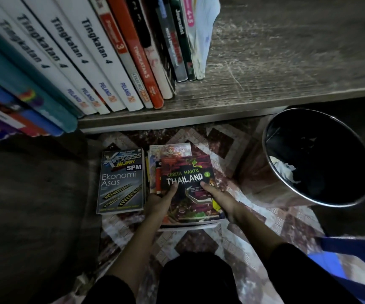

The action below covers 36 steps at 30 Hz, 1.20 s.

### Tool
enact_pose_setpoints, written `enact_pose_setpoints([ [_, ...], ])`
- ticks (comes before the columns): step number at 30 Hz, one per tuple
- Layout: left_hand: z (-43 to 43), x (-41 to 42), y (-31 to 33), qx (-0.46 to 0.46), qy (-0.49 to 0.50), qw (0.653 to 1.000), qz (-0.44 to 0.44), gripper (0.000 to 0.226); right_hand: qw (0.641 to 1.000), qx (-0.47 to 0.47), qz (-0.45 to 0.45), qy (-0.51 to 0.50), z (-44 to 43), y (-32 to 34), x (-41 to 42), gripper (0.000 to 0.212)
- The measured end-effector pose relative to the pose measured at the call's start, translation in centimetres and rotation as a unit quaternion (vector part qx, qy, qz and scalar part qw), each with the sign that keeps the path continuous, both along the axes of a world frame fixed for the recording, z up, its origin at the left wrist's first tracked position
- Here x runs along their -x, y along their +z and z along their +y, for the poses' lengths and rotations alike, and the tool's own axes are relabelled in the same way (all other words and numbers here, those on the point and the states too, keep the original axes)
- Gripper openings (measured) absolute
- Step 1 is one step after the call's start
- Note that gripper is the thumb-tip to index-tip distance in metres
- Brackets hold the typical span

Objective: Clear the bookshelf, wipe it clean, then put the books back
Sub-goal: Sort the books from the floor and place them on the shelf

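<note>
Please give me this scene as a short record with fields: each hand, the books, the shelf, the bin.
left hand: grips the left edge of the Cerita Hantu Thailand book stack
right hand: grips the stack's right edge
beside stack: Ekonomi Asas book, flat on the patterned mat
bookshelf: upright books at left, right part bare
metal bin: right of stack, white crumpled wad inside

Both arms extended; left grip [160, 201] and right grip [220, 200] pinch the book [186, 170].
</note>
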<state>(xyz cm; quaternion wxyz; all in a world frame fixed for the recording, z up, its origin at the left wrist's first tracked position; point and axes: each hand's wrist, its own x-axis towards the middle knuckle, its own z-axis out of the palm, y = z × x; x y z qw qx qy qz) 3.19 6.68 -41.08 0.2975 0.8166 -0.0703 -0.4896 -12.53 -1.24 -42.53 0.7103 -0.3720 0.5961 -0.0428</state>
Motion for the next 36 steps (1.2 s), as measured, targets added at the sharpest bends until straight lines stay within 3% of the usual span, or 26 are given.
enact_pose_setpoints([
  [2,-0.4,-0.4,1.4,0.020,0.010,0.999,0.031,0.048,0.999,-0.033,-0.019,0.005,-0.1,0.9,-0.1,0.061],
  [4,-0.8,-1.0,3.1,0.027,0.006,0.997,0.072,0.063,0.995,-0.073,-0.066,-0.027,-0.3,1.5,-0.2,0.070],
  [8,-0.8,-2.1,6.7,0.033,-0.068,0.991,0.108,0.072,0.978,-0.110,-0.156,-0.082,0.0,5.8,-0.5,0.041],
  [12,-0.2,-2.8,10.7,0.031,-0.152,0.985,0.077,0.077,0.966,-0.083,-0.192,-0.149,0.7,9.3,-0.7,0.047],
  [19,1.5,-2.7,18.7,0.064,-0.233,0.970,0.034,0.070,0.966,-0.016,-0.189,-0.175,2.7,16.9,0.4,0.025],
  [23,3.3,-0.6,23.5,0.093,-0.257,0.961,0.031,0.032,0.957,0.011,-0.203,-0.208,4.8,21.9,2.9,0.030],
  [28,5.4,1.7,28.2,0.117,-0.288,0.950,0.016,0.044,0.946,0.037,-0.223,-0.233,7.1,26.2,5.8,0.023],
  [31,5.8,3.5,30.0,0.131,-0.307,0.942,0.025,0.064,0.936,0.053,-0.250,-0.242,7.8,28.2,7.7,0.024],
  [34,5.6,5.0,31.0,0.177,-0.307,0.934,0.044,0.045,0.927,0.073,-0.271,-0.251,8.1,30.1,9.5,0.024],
  [36,5.4,6.2,31.6,0.190,-0.306,0.932,0.028,0.055,0.923,0.088,-0.275,-0.256,7.8,31.2,10.5,0.023],
])
